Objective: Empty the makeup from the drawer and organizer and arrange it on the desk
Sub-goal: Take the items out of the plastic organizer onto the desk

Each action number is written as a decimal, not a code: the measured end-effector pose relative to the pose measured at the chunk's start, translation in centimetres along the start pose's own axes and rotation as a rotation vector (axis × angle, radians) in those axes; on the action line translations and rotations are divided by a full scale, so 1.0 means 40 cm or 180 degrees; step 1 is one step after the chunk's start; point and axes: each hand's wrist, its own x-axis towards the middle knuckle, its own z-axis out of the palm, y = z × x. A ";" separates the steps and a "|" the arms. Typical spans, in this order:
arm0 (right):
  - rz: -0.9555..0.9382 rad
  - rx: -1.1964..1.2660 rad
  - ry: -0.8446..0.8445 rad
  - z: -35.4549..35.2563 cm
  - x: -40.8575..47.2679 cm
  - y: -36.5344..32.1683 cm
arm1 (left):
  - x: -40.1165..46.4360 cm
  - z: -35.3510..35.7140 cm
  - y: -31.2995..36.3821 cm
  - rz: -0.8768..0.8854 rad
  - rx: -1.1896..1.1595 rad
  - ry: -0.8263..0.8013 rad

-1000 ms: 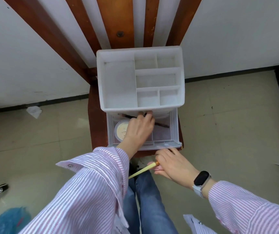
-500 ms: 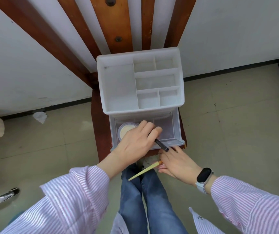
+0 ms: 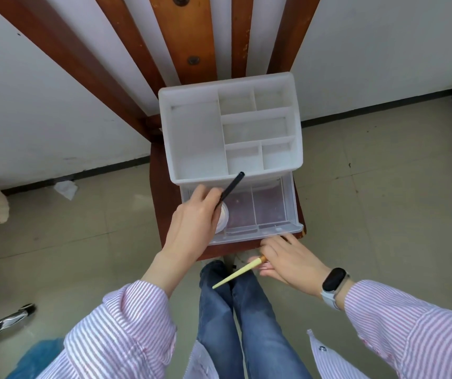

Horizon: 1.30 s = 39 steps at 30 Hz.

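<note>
Black and slim, the makeup pencil (image 3: 231, 186) is pinched in my left hand (image 3: 196, 214) above the pulled-out clear drawer (image 3: 268, 212) of the white organizer (image 3: 230, 127), where a round powder jar (image 3: 222, 218) sits. My right hand (image 3: 287, 259) curls around a yellow-handled brush (image 3: 239, 272) just before the drawer's front edge. The organizer stands on a red-brown wooden chair (image 3: 159, 192).

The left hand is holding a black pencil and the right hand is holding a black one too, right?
Not quite. In the head view, the left hand does hold a black pencil, but the stick in the right hand is a yellow brush handle, not black.
</note>
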 end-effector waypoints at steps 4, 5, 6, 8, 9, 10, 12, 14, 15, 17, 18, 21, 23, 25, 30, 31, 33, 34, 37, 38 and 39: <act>0.0078 0.0000 0.0043 0.002 0.000 -0.005 | -0.003 0.041 -0.016 -0.0428 0.1100 -0.0917; 0.0114 -0.0006 0.0058 0.000 0.000 -0.008 | -0.004 0.052 -0.017 -0.0448 0.1260 -0.1090; 0.0139 -0.0009 0.0077 0.000 0.001 -0.010 | -0.003 0.060 -0.017 -0.0472 0.1358 -0.1197; 0.0177 -0.0001 0.0108 0.001 0.001 -0.014 | 0.005 0.063 -0.011 -0.0552 0.1445 -0.1356; 0.0192 0.0002 0.0105 0.002 0.001 -0.016 | 0.011 0.063 -0.008 -0.0608 0.1475 -0.1393; 0.0201 -0.0008 0.0101 0.002 0.002 -0.018 | 0.017 0.063 -0.006 -0.0657 0.1500 -0.1430; 0.0219 -0.0083 0.0108 0.000 0.004 -0.018 | 0.034 0.056 -0.002 -0.0712 0.1496 -0.1586; 0.0220 -0.0126 0.0162 -0.006 0.006 -0.018 | 0.050 0.048 -0.002 -0.0761 0.1456 -0.1743; 0.0205 -0.0119 0.0195 -0.008 0.006 -0.019 | 0.057 0.044 -0.002 -0.0812 0.1438 -0.1808; 0.0188 -0.0116 0.0251 -0.010 0.006 -0.021 | 0.068 0.037 -0.004 -0.0932 0.1391 -0.1930; 0.0199 -0.0118 0.0265 -0.009 0.005 -0.023 | 0.072 0.034 -0.005 -0.0967 0.1375 -0.1966; 0.0253 -0.0060 0.0222 -0.006 0.005 -0.026 | 0.070 0.020 -0.001 -0.0866 0.1311 -0.1884; 0.0247 0.0044 0.0179 -0.007 0.007 -0.028 | 0.051 0.006 0.007 -0.0652 0.1265 -0.1700; 0.0273 0.0184 0.0147 -0.012 0.013 -0.031 | 0.017 -0.012 0.011 -0.0512 0.1148 -0.1352; 0.0208 0.0212 0.0176 -0.021 0.029 -0.039 | -0.073 -0.069 0.003 -0.0735 0.0326 -0.0302; 0.0177 0.0259 0.0203 -0.028 0.038 -0.039 | -0.086 -0.078 -0.003 -0.0825 0.0172 -0.0118; 0.0200 0.0293 0.0300 -0.047 0.063 -0.037 | -0.103 -0.097 -0.015 -0.1057 -0.0124 0.0223; 0.0237 0.0304 0.0341 -0.060 0.079 -0.034 | -0.110 -0.106 -0.022 -0.1156 -0.0203 0.0357; 0.0329 0.0223 0.0265 -0.095 0.136 -0.013 | -0.124 -0.129 -0.042 -0.1458 -0.0302 0.0635; 0.0365 0.0174 0.0166 -0.107 0.157 -0.004 | -0.127 -0.132 -0.050 -0.1574 -0.0330 0.0689; 0.0416 0.0124 0.0034 -0.116 0.177 0.005 | -0.131 -0.133 -0.058 -0.1670 -0.0352 0.0733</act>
